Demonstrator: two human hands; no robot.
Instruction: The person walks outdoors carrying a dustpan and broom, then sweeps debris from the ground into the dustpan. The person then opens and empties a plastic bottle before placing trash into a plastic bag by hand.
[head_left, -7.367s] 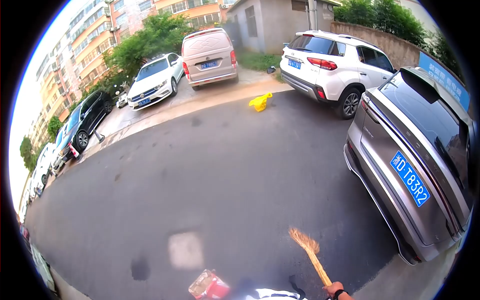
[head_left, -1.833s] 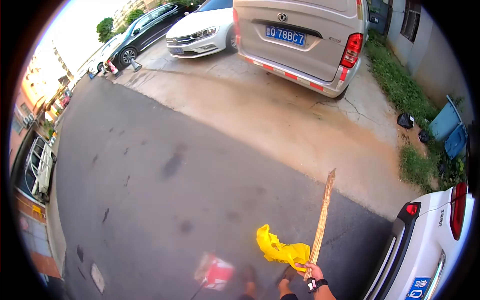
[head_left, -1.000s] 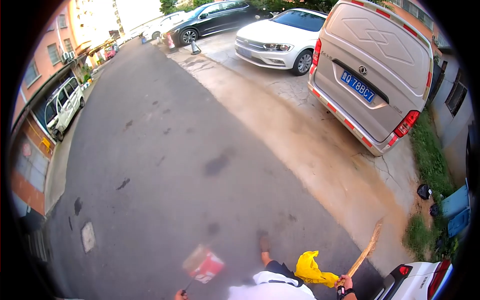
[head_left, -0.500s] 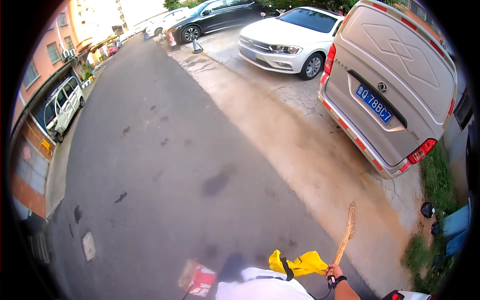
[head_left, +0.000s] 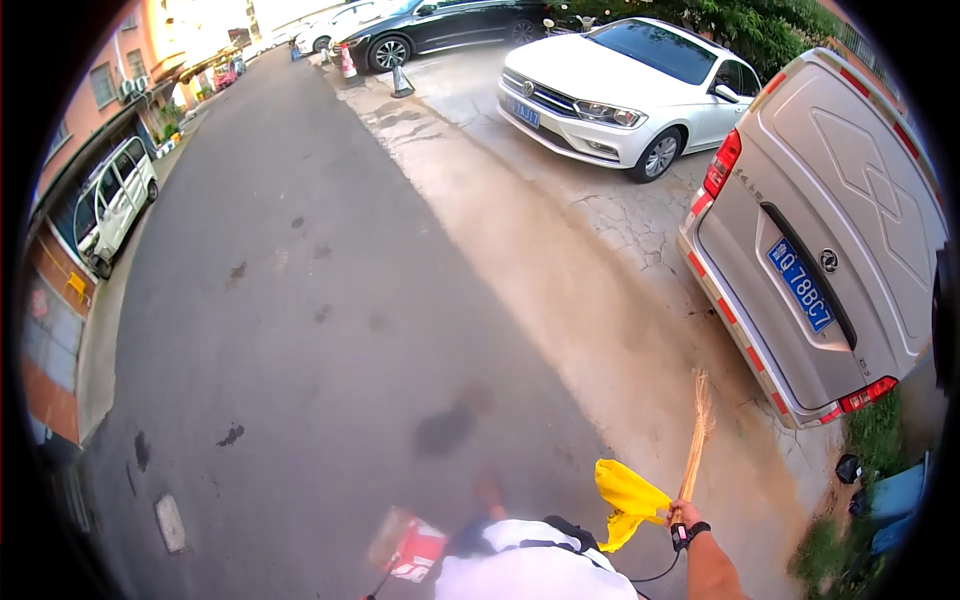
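— Right hand (head_left: 683, 514) doing what?

— Curled firmly around the handle end of a straw broom (head_left: 694, 455), with a gathered bit of a yellow bag (head_left: 630, 495) apparently pinched in the same grasp. Broom angled ahead, past the right edge of the asphalt (head_left: 300, 400), over the pale concrete strip (head_left: 560, 290). Touching the concrete or not? Cannot tell.

— And the left hand?

— Out of view; cannot tell if spread or closed. Near the bottom, only a red-and-white scoop (head_left: 418, 552) over the asphalt, just beside the white shirt (head_left: 530, 575).

— Weakest spot?

— Probably the bag: loose, flared out left of the broom, seemingly caught at one end only. Could slip free through any loosening of that grasp, or in a gust.

— Any other snag?

— Yes, a black wrist device (head_left: 682, 537) with a thin cable (head_left: 660, 573) curving toward the shirt. Could catch on the bag or pull taut in a wide swing.

— And ahead?

— A parked van (head_left: 850, 190), rear end toward the broom. Might get scuffed through a careless reach to the right.
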